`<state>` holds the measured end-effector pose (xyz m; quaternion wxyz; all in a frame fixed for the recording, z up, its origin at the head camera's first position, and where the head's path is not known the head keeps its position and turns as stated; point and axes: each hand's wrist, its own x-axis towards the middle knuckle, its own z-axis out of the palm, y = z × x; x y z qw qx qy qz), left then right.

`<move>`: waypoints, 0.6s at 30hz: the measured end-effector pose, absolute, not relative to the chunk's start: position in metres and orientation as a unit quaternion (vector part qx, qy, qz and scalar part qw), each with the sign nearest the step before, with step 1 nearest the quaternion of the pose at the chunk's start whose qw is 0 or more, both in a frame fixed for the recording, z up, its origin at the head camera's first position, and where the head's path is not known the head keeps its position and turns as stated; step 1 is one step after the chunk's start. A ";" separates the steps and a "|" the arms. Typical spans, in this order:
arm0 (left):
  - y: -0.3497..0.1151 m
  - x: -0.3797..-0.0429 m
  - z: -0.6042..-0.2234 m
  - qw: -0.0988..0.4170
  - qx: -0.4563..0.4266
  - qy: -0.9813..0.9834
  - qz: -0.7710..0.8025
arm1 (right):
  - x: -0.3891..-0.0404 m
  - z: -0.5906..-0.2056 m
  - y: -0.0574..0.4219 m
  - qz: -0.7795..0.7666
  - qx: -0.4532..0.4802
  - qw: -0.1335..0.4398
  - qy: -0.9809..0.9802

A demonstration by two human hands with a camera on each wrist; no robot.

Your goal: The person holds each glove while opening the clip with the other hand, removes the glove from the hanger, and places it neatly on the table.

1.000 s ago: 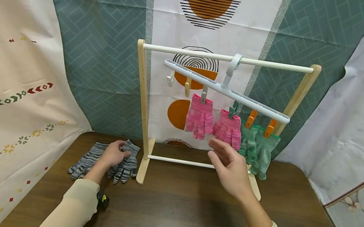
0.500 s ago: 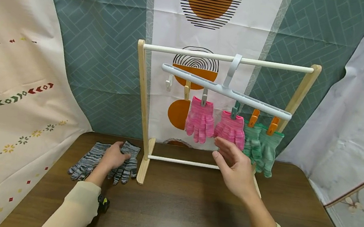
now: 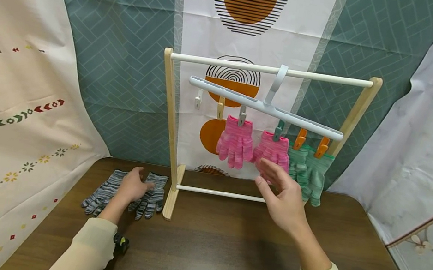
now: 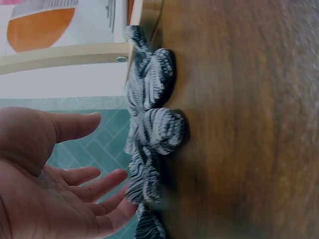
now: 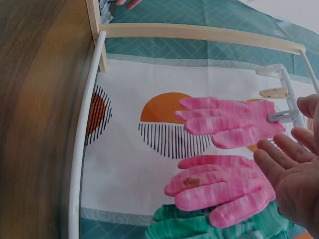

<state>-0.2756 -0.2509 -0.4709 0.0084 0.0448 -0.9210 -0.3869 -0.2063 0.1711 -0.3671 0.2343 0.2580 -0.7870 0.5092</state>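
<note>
Grey gloves: left glove [image 3: 104, 194] and right glove [image 3: 155, 191] lie on the table [image 3: 198, 253], left of the rack [image 3: 172, 194]. My read: both sit low, so a pinch could skid over the cloth or gather the pair.
Hanger: the bar [image 3: 263, 106] hangs by one hook on the top rail [image 3: 227, 63]; slanted in the head view, tilt or swivel unclear. A nudge would likely set it turning.
Load: pink gloves [image 3: 236, 141] and green gloves [image 3: 317, 175] fill the right and middle clips; white clip [image 3: 198, 100] and cream clip [image 3: 220, 108] bare. Uneven weight might make the bar dip.
Right-hand risk: the hand sits close by a pink glove; a careless lift could knock it.
Left hand [image 3: 133, 186]: reaching over the grey pair, thumb apart, fingers loosely bent, gripping nothing; fingertip contact hard to tell.
Right hand [image 3: 283, 203]: raised off the table, thumb away from extended fingers, nothing held; whether it touches pink cloth, cannot tell.
</note>
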 end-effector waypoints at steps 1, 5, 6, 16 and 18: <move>-0.252 -0.274 -0.470 0.010 0.044 -0.921 -0.388 | -0.207 -0.366 0.171 0.508 0.259 0.236 -0.787; -0.253 -0.268 -0.461 0.021 0.036 -0.919 -0.393 | -0.208 -0.364 0.172 0.501 0.257 0.238 -0.791; -0.253 -0.266 -0.458 0.024 0.034 -0.918 -0.394 | -0.209 -0.363 0.172 0.499 0.257 0.238 -0.793; -0.244 -0.245 -0.430 0.024 0.014 -0.912 -0.410 | -0.213 -0.354 0.173 0.491 0.261 0.239 -0.796; -0.241 -0.241 -0.424 0.020 0.008 -0.909 -0.416 | -0.215 -0.353 0.173 0.495 0.264 0.239 -0.793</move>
